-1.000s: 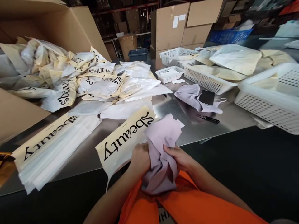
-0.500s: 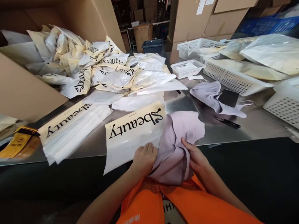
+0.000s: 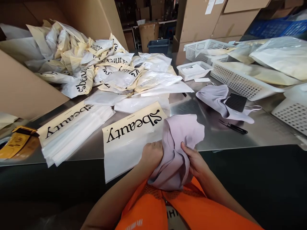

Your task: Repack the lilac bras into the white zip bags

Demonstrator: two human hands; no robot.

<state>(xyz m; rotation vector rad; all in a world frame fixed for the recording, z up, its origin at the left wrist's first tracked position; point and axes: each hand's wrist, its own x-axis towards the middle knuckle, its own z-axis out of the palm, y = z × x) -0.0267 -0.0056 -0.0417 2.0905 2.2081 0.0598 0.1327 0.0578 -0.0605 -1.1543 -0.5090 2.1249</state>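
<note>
A pale lilac garment [image 3: 174,150] is bunched up over the table's front edge, close to my body. My left hand [image 3: 153,155] is closed at its left side, with the fingertips hidden in the cloth. On the other side my right hand [image 3: 193,158] grips the fabric, thumb on top and fingers behind. A flat plastic bag [image 3: 134,137] with "Sbeauty" lettering lies left of the garment, partly under my left hand. Another lilac garment [image 3: 213,97], with thin straps, rests farther right on the table under a black flat object [image 3: 236,102].
Filled bags [image 3: 82,81] spill from a large cardboard box [image 3: 26,83] at the back left. A stack of flat bags [image 3: 74,131] and a yellow tape dispenser [image 3: 16,142] lie left. Thread snips [image 3: 233,126] lie right, near white baskets [image 3: 249,86] and a small white tray [image 3: 194,70].
Both hands and the lilac garment have shifted slightly left. My left hand has moved up along the garment's side, its fingers now tucked into the cloth rather than over the bag.
</note>
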